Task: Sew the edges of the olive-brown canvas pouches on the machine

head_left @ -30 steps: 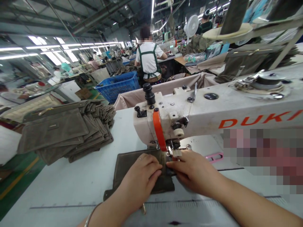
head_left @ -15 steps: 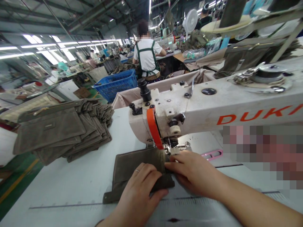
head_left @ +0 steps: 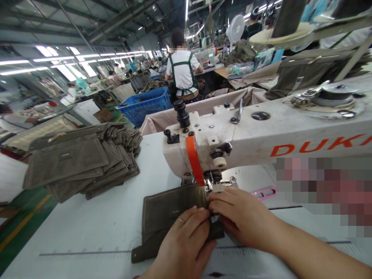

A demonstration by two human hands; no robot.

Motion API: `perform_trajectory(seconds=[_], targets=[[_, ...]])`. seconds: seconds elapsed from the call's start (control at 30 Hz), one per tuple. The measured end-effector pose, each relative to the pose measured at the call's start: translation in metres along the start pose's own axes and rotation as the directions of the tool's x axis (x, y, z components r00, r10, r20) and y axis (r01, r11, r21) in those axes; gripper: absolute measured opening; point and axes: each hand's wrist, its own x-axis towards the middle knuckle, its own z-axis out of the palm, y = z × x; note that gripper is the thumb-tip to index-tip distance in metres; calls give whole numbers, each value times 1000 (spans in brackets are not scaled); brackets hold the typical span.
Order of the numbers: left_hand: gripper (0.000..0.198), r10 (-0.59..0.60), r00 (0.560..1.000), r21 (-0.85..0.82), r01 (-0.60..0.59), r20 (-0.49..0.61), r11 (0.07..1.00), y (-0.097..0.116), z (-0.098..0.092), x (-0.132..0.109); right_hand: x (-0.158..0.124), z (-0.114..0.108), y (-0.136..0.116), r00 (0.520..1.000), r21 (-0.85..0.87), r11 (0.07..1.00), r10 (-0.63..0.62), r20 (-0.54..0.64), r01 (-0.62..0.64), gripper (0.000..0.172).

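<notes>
A folded olive-brown canvas piece [head_left: 171, 209] lies on the white sewing table [head_left: 87, 228], its right end at the presser foot [head_left: 217, 188] of a white DUKI sewing machine [head_left: 261, 143]. My left hand [head_left: 183, 242] grips the canvas's near fold, and a ring shows on one finger. My right hand [head_left: 242, 217] presses the same fold from the right, its fingertips close to the presser foot and meeting those of my left hand. The needle is hidden among the machine's parts.
A stack of similar canvas pieces [head_left: 81, 162] lies on the table at left. The machine's arm fills the right side, beside a pixelated patch [head_left: 322, 186]. Beyond stand a blue plastic basket [head_left: 145, 106], a person in a green apron [head_left: 183, 73] and a white fan [head_left: 235, 29].
My left hand has slid right and toward me, closer to my right hand. The canvas piece has shifted slightly toward me, and its fold is now pinched between both hands.
</notes>
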Motion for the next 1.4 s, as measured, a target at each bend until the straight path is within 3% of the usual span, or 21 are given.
perform_trajectory(seconds=[0.13, 0.37, 0.77, 1.1, 1.27, 1.4], targets=[[24, 29, 999, -12, -29, -28, 1000, -2, 3, -1, 1, 3, 0, 1000, -21, 1000, -19, -21, 19, 36], [25, -19, 1000, -76, 20, 23, 997, -11, -3, 7, 2, 9, 3, 999, -3, 999, 42, -35, -42, 38], [24, 56, 998, -110, -54, 16, 992, -44, -6, 32, 5, 11, 6, 985, -54, 984, 170, -16, -170, 36], [22, 37, 999, -5, -36, 19, 999, -63, -3, 43, 5, 11, 5, 979, -40, 979, 200, -29, -201, 45], [22, 6, 998, 29, -8, 59, 1000, -72, -6, 41, 2, 5, 5, 984, 68, 987, 151, -90, -146, 34], [25, 24, 998, 16, -25, 64, 1000, -90, -12, 37, 4, 0, 7, 955, 12, 976, 215, -204, -217, 20]])
